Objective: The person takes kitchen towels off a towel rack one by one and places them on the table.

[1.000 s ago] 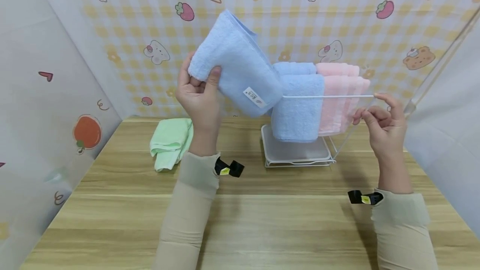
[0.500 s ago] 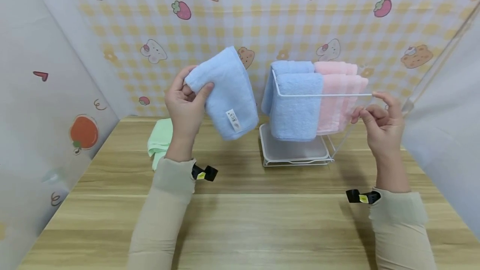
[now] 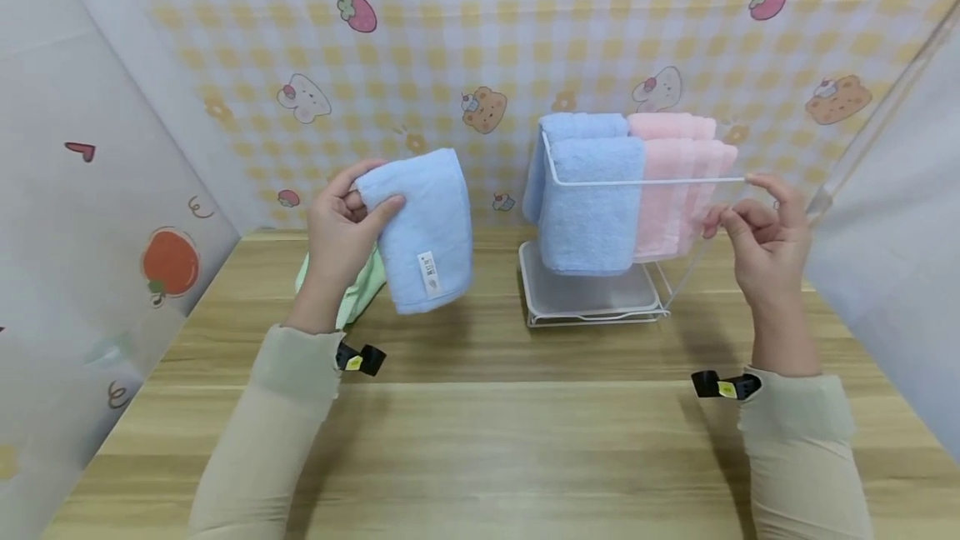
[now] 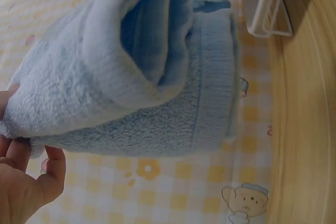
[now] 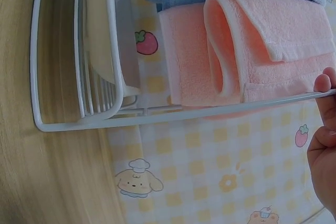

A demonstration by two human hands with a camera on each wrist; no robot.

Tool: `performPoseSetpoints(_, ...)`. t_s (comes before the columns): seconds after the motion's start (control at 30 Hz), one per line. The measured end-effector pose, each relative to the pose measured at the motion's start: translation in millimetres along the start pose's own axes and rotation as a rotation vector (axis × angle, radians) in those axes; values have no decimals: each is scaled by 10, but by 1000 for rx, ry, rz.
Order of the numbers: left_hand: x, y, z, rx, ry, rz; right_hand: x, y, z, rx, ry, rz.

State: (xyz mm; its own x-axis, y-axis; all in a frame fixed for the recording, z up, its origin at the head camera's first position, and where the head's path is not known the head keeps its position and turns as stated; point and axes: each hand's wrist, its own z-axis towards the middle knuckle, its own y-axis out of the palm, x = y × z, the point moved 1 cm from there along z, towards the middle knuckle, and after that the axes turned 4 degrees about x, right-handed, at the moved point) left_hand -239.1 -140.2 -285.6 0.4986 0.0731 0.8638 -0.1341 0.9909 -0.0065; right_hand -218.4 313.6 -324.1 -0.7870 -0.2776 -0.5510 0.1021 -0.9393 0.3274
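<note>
Left of centre, the left hand (image 3: 337, 227) pinches a folded blue towel (image 3: 427, 227) by its upper-left corner; likely light, limp and hard to damage, it should hang steadier held along the top edge; far right, the right hand (image 3: 774, 244) grips the white rack (image 3: 675, 182)

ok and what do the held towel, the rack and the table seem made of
Held towel: soft matt terry cloth, perhaps cotton; its looped pile shows in the left wrist view.
Rack: probably metal wire, coated or painted smooth white; its bars are thin and round.
Table: wood or wood-look laminate, faint sheen, banded grain; can't tell which.
</note>
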Motion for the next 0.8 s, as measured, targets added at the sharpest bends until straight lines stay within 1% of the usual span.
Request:
performPoseSetpoints(0.1, -23, -79, -16, -62, -27, 68, 6, 0, 4, -3, 12, 27)
performPoseSetpoints(0.23, -75, -165, -42, -148, -91, 153, 2, -1, -2, -1, 21, 3)
performPoseSetpoints(0.4, -136, -259, -84, -247, -184, 183, -5, -3, -1, 4, 22, -23)
performPoseSetpoints(0.47, -159, -292, -97, -283, -204, 190, -12, -6, 1, 4, 19, -24)
performPoseSetpoints(0.6, -209, -367, -116, -333, -242, 223, -14, -5, 2, -2, 17, -16)
performPoseSetpoints(0.67, -247, -397, -112, -349, -268, 242, -15, 0, 1, -2, 16, -31)
performPoseSetpoints(0.8, -370, -437, -63, -371, -307, 324, -20, -3, -3, 4, 11, -77)
